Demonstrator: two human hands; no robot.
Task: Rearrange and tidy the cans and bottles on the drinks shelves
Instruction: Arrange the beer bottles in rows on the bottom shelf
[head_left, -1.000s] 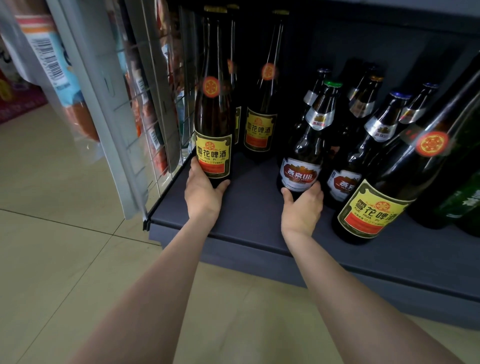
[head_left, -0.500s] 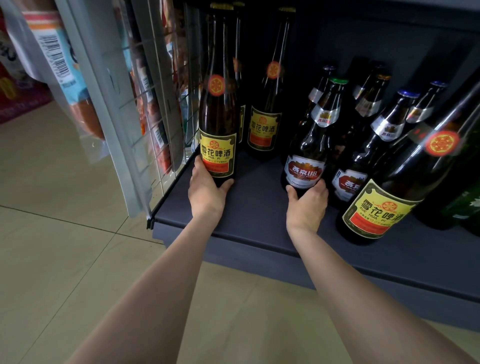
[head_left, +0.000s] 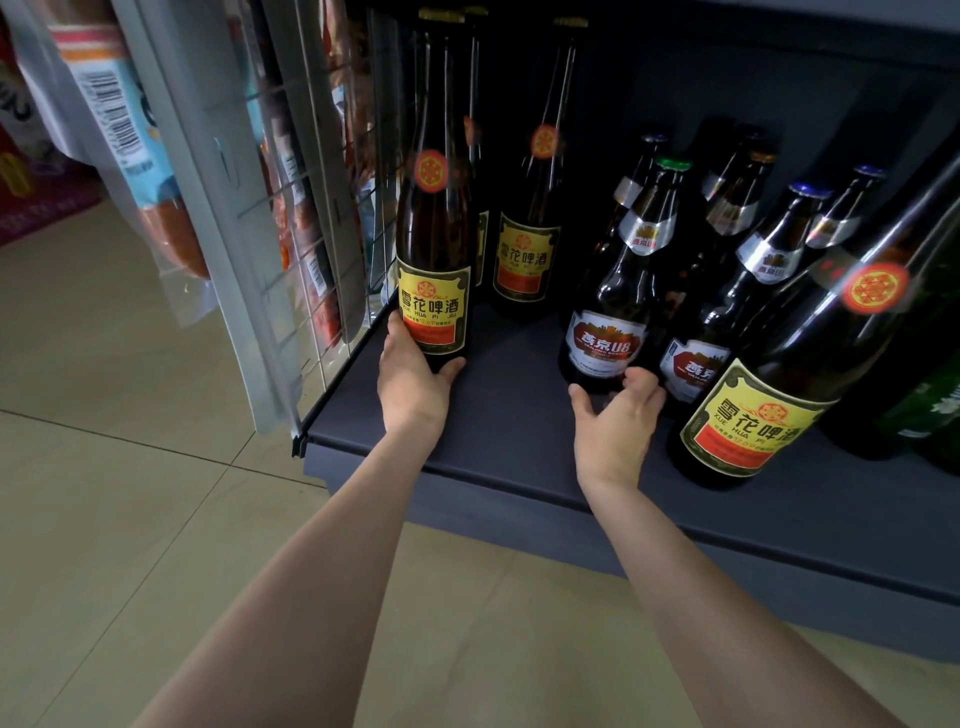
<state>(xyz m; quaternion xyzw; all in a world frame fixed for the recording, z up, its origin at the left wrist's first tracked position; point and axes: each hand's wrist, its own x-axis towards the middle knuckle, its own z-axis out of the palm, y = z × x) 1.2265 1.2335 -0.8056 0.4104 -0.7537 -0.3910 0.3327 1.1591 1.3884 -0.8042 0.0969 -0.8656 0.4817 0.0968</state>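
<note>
Your left hand (head_left: 415, 379) still grips the yellow-label bottle (head_left: 435, 260) — but your right hand (head_left: 615, 415) has loosened, fingers spread, off the U8 bottle (head_left: 613, 306).

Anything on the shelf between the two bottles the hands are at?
Nothing: the head view shows only bare dark shelf between the yellow-label bottle and the white-label bottle.

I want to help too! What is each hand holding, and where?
The left hand grips the base of a yellow-label bottle. The right hand holds nothing; its spread fingers sit at a white-label bottle's base.
</note>
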